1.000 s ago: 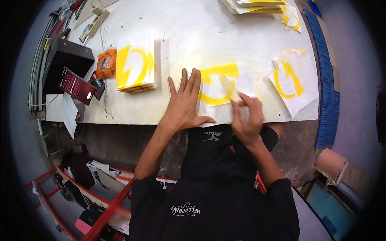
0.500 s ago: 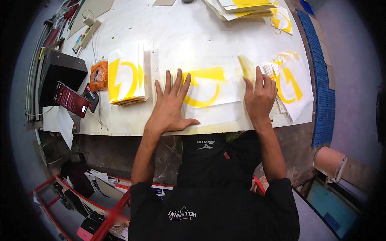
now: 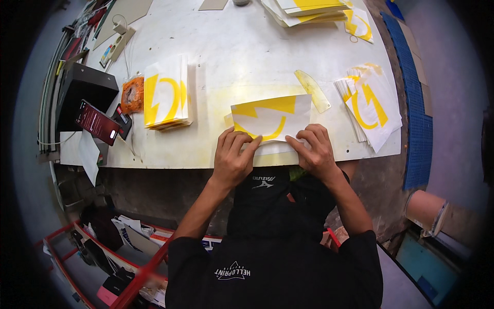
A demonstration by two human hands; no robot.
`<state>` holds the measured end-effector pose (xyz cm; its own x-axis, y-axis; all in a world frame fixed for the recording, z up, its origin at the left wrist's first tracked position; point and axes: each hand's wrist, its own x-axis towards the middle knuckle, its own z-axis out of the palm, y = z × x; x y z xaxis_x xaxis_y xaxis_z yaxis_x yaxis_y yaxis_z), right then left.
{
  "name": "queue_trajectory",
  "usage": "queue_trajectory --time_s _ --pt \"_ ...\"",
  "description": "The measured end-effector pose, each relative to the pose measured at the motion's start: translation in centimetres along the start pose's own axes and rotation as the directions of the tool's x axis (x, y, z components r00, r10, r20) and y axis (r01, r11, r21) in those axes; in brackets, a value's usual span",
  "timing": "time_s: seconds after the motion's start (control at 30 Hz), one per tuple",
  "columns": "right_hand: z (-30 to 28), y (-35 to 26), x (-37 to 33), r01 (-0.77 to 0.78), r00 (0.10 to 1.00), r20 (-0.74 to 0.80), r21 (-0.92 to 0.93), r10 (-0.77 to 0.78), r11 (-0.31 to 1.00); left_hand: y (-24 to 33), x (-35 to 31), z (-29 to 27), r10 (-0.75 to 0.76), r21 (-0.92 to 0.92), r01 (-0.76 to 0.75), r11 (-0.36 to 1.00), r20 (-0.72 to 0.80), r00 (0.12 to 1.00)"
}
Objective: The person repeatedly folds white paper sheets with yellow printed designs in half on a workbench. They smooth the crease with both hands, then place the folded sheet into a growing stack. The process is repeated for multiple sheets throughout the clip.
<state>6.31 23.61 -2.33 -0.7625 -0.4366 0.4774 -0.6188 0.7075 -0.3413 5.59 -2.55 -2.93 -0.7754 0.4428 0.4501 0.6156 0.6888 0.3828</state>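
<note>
A white paper sheet (image 3: 271, 114) printed with yellow shapes is in front of me near the table's front edge, its far side lifted a little off the surface. My left hand (image 3: 234, 156) pinches its near edge at the left between thumb and curled fingers. At the right end of that edge my right hand (image 3: 315, 153) grips it the same way. More pale paper shows underneath, mostly hidden. Beyond my right hand a translucent yellowish tool with a curved edge (image 3: 313, 91) lies flat on the table.
Left of the sheet stands a stack of yellow-and-white folded papers (image 3: 165, 98), beside an orange packet (image 3: 133, 95) and a phone (image 3: 98, 122). Fanned papers (image 3: 371, 110) lie at the right. Another stack (image 3: 311, 7) sits at the far side of the white table (image 3: 226, 56).
My right hand has let go of the curved tool, which now lies on the table. Both hands have come to the paper's near edge and gripped it; the sheet's far side has risen.
</note>
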Motion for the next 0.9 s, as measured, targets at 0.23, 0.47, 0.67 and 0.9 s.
queue_trajectory --time_s 0.23,0.47,0.67,0.9 --pt "1.0 0.6 -0.3 -0.123 0.989 -0.06 0.189 0.137 0.974 -1.4 1.0 -0.3 -0.132 -0.159 0.137 0.978 0.04 0.99" --pt "0.6 0.0 0.5 -0.173 0.985 0.04 0.14 0.169 0.975 -3.4 1.9 -1.3 -0.121 -0.149 0.144 0.978 0.154 0.981" --pt "1.2 0.1 0.7 -0.168 0.985 -0.018 0.062 0.169 0.984 -5.3 0.8 -1.6 -0.084 -0.072 0.087 0.994 0.045 0.995" --pt "1.3 -0.1 1.2 -0.079 0.991 -0.114 -0.092 0.068 0.993 -2.5 1.3 -0.6 0.034 0.012 -0.035 0.999 0.013 0.999"
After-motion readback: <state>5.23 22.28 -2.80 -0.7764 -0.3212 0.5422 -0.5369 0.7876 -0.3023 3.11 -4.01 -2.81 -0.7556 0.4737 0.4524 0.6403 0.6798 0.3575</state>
